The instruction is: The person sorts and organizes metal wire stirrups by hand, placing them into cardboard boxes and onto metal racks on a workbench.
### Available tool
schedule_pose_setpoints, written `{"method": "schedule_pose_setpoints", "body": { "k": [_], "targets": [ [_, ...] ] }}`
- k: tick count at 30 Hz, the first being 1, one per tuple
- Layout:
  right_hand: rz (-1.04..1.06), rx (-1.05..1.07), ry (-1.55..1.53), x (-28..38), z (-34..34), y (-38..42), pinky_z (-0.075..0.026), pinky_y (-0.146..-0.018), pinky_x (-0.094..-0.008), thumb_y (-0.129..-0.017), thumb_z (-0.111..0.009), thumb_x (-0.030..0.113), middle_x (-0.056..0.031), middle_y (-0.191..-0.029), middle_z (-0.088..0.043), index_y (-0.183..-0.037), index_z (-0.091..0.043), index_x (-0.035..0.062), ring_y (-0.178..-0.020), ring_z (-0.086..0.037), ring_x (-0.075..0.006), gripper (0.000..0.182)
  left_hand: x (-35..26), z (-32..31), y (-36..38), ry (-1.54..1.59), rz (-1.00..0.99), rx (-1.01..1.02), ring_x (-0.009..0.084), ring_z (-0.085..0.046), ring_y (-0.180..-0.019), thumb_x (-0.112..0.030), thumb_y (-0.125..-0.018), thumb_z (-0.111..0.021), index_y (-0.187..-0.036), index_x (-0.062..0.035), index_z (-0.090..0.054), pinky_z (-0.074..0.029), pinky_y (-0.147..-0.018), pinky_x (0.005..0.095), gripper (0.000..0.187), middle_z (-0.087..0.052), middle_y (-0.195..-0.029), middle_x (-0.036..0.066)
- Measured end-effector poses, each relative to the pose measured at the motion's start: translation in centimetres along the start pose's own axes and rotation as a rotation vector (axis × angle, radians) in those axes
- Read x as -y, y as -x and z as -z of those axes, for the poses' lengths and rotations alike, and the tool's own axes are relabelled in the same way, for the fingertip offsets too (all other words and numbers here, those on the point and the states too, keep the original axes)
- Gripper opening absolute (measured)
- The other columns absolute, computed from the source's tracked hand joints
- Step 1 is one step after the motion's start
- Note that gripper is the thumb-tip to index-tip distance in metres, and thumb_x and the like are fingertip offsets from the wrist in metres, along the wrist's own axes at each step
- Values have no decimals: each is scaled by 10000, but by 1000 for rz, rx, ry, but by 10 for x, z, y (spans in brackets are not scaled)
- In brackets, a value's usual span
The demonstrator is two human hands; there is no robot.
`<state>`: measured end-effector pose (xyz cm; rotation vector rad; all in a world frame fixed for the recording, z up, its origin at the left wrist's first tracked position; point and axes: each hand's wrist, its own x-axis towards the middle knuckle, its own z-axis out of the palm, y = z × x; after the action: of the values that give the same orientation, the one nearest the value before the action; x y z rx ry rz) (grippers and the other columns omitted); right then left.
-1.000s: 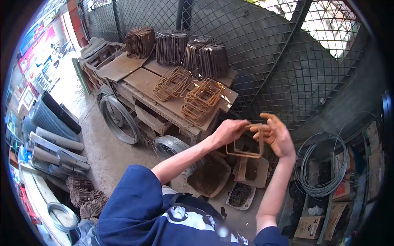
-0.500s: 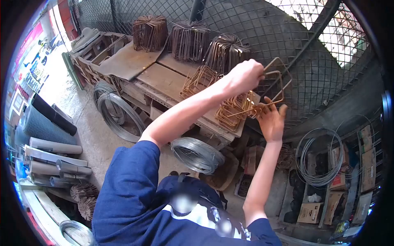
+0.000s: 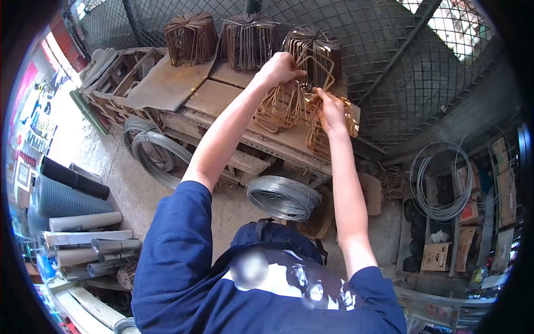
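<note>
Bent square wire frames lie in loose piles on the wooden bench (image 3: 222,106). My left hand (image 3: 280,71) is closed at the top of the left pile of rusty wire frames (image 3: 272,114), its fingertips at the wire. To its right, my right hand (image 3: 330,108) has its fingers pinched at a wire frame above the right pile (image 3: 320,139). A square wire frame (image 3: 322,65) stands tilted between and above the hands, in front of the rightmost round bundle of frames (image 3: 311,42). The exact grip points are small and partly hidden.
Two more round bundles (image 3: 190,39) stand at the bench's back, before a mesh fence (image 3: 400,72). Wire coils (image 3: 283,197) rest below the bench's front edge. Mesh rolls (image 3: 69,197) lie at left. More coiled wire (image 3: 442,181) and cardboard boxes (image 3: 435,256) are at right.
Both hands have moved left and closer together. The square frame held up at the right has come over in front of the round bundle. My right hand's spread fingers have closed.
</note>
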<state>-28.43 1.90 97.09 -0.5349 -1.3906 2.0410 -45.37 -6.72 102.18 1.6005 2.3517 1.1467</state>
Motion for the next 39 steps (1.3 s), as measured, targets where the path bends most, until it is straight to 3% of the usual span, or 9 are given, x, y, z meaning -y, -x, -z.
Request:
{"method": "schedule_pose_setpoints", "body": {
  "k": [2,6,8,10,16,28,29,32,39],
  "targets": [
    [-39,-74,83,-8,-4,-28,-501,-595,-306,-868,-520,153,-101,-731,-607,-841,-587,-33,-634,-608,-175,199,21,-7,-14,-104,-20,-127,194,-626,-566,-401,-663,-741,-742,30,-622,-499,-556,299,455,-612,-607,130],
    [-81,-140,903,-37,-11,-65,-479,-635,-304,-793,-637,314,-125,-820,-638,-885,-612,-52,-709,-607,-192,378,63,-26,-23,-258,221,-102,257,-639,-739,-451,-613,-756,-767,14,-629,-502,-686,354,506,-632,-758,167],
    [-69,-59,1043,-53,-16,-61,-434,-850,-322,-762,-653,357,-183,-1060,-588,-1116,-539,-42,-990,-561,-252,546,73,-38,-10,-316,238,-44,266,-635,-773,-451,-605,-755,-788,4,-636,-501,-701,365,505,-636,-777,164],
    [-39,108,1164,-48,-21,-53,-413,-887,-328,-757,-655,346,-194,-1145,-539,-1183,-491,-24,-1059,-524,-260,587,77,-40,-6,-375,253,14,275,-630,-806,-452,-596,-754,-809,-6,-643,-501,-716,375,506,-640,-795,161],
    [-53,164,1034,-31,-13,-37,-388,-936,-344,-752,-647,357,-192,-1186,-516,-1185,-502,20,-1105,-499,-273,567,70,-46,-11,-348,344,123,281,-612,-874,-442,-631,-713,-895,-41,-647,-490,-751,381,485,-638,-903,145],
    [231,-171,363,83,146,14,-470,-819,-313,-835,-585,261,-125,-961,-624,-1006,-573,4,-904,-611,-202,309,-103,-84,-42,-85,-337,-198,272,-622,-789,-441,-697,-655,-809,-84,-661,-494,-709,384,374,-646,-784,118],
    [219,-210,355,87,169,24,-474,-823,-314,-843,-575,249,-122,-960,-623,-1010,-568,-4,-913,-609,-214,303,-150,-67,-24,10,-255,-68,298,-618,-760,-279,-730,-662,-854,19,-626,-488,-685,367,325,-629,-773,178],
    [144,-343,336,86,233,58,-481,-826,-321,-861,-553,223,-116,-947,-620,-1014,-568,3,-904,-609,-211,268,-193,-109,-29,83,-441,-86,315,-611,-743,-299,-714,-673,-817,21,-631,-482,-676,382,339,-628,-769,179],
    [-141,-599,97,35,377,113,-507,-738,-309,-854,-559,210,-96,-904,-630,-1017,-561,7,-841,-620,-190,261,-277,-244,-22,192,-441,185,317,-616,-780,-285,-708,-676,-797,17,-648,-487,-694,382,317,-633,-786,185]
  ]
}}
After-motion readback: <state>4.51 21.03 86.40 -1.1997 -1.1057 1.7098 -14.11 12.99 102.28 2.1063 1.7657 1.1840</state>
